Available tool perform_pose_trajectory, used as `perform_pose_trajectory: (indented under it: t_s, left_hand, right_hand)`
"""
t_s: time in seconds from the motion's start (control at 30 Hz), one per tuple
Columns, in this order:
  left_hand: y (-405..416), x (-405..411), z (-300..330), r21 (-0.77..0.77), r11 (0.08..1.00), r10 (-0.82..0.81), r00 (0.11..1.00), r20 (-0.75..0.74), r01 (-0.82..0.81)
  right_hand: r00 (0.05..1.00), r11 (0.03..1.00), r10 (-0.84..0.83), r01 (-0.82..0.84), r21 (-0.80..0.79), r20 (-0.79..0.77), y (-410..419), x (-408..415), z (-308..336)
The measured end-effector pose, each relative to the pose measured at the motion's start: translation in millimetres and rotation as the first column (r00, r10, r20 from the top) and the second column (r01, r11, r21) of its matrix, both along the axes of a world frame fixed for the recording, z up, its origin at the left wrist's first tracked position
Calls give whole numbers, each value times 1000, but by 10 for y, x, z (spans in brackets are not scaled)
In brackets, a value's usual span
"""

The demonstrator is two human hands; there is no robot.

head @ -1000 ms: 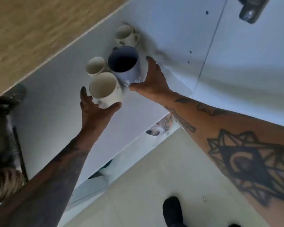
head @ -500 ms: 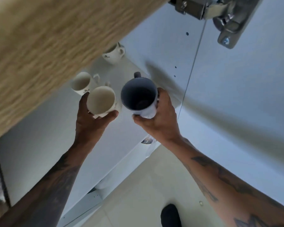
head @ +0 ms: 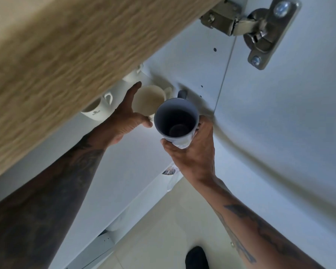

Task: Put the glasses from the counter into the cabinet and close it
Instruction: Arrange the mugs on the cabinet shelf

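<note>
Head view: my right hand wraps blue mug low on body, mouth toward me. My left hand cups cream mug between thumb and fingers, just left of blue. Both inside cabinet. Ceramic: rigid, heavy-ish, glazed-slick, chips easily; grip body or handle.

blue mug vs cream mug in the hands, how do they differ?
Colour: the blue mug is blue with a dark inside; the cream mug is cream throughout. Holder: the right hand grips the blue mug; the left hand holds the cream mug. Position: the blue mug sits nearer the camera, overlapping the cream mug. Both have handles and look empty.
</note>
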State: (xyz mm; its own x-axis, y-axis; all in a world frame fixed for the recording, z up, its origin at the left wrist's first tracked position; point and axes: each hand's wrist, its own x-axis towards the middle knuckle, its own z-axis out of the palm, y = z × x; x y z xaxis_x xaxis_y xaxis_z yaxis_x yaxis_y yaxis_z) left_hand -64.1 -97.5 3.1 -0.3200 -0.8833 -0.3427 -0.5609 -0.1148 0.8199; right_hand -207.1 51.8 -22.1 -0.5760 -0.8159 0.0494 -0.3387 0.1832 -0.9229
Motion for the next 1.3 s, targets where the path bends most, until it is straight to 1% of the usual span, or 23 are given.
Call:
perform_pose_trajectory:
  t_s: [0.1,0.23,0.27,0.3,0.33,0.37,0.4,0.43,0.47,0.5,0.53,0.57,0.6,0.63,0.67,0.7,0.73,0.83,0.87,1.0,1.1,1.17,1.3]
  left_hand:
    - [-14,-99,-3,-11,999,-37,999,-17,37]
    - [79,-95,8,-54,997,-47,999,27,48]
    - [120,-73,32,-53,999,2,1000,-3,-2]
    - [185,-38,64,-88,993,79,996,-52,-83]
    - [269,12,92,-182,963,179,978,-109,-197]
    - [364,73,117,-320,885,297,940,-168,-337]
    - [442,157,133,-453,751,416,877,-242,-481]
    - [493,244,153,-526,591,523,787,-326,-611]
    - [478,359,165,-531,444,625,674,-394,-722]
    - [414,472,167,-495,341,719,561,-409,-799]
    - [296,586,157,-427,318,795,483,-367,-847]
    - [171,668,157,-311,365,846,452,-282,-878]
    - [61,719,144,-154,438,860,462,-214,-886]
    - [-16,715,134,5,498,849,486,-207,-867]
    - [-64,669,126,119,542,829,507,-235,-832]
    - [-80,598,118,167,576,808,527,-263,-800]
    - [-72,518,123,175,595,793,538,-285,-785]
    - [-63,273,137,213,593,787,503,-357,-777]
    - [-71,192,142,225,604,780,509,-365,-765]
    - [-90,-99,186,246,654,744,552,-376,-715]
    - [-106,-196,167,207,707,702,635,-322,-676]
    - [-111,-212,146,187,736,674,676,-299,-651]
    - [-152,-222,137,237,767,641,692,-332,-597]
  right_hand:
    - [1000,1000,1,-1,-13,-12,-14,14,-4]
    - [1000,1000,13,-13,-23,-26,-44,26,8]
    - [1000,1000,14,-15,-26,-23,-49,25,15]
    - [1000,999,18,-18,-31,-16,-48,20,24]
    - [1000,999,23,-23,-38,-5,-44,14,33]
    - [1000,998,29,-28,-47,9,-40,5,43]
    - [999,998,35,-34,-54,20,-36,-6,49]
    - [999,998,41,-39,-56,26,-36,-19,51]
    - [999,998,46,-45,-55,26,-36,-27,49]
    - [998,997,50,-49,-53,25,-40,-29,46]
    - [998,997,52,-50,-52,23,-44,-29,42]
    - [999,997,50,-49,-53,20,-48,-26,36]
    - [999,998,44,-43,-51,16,-50,-20,30]
    - [999,998,34,-34,-49,14,-52,-14,24]
    - [1000,999,23,-23,-47,12,-57,-5,15]
    - [1000,999,13,-13,-46,11,-63,6,8]
    - [1000,999,3,-2,-43,11,-67,19,3]
    - [1000,1000,-11,12,-28,16,-82,28,2]
    - [1000,1000,-5,5,-24,18,-82,18,2]
    - [999,999,37,-37,-24,21,-89,-25,14]
    - [999,998,50,-50,-31,13,-108,-32,19]
    - [998,998,60,-60,-18,14,-129,-33,25]
    - [997,997,79,-79,-18,-2,-187,-30,9]
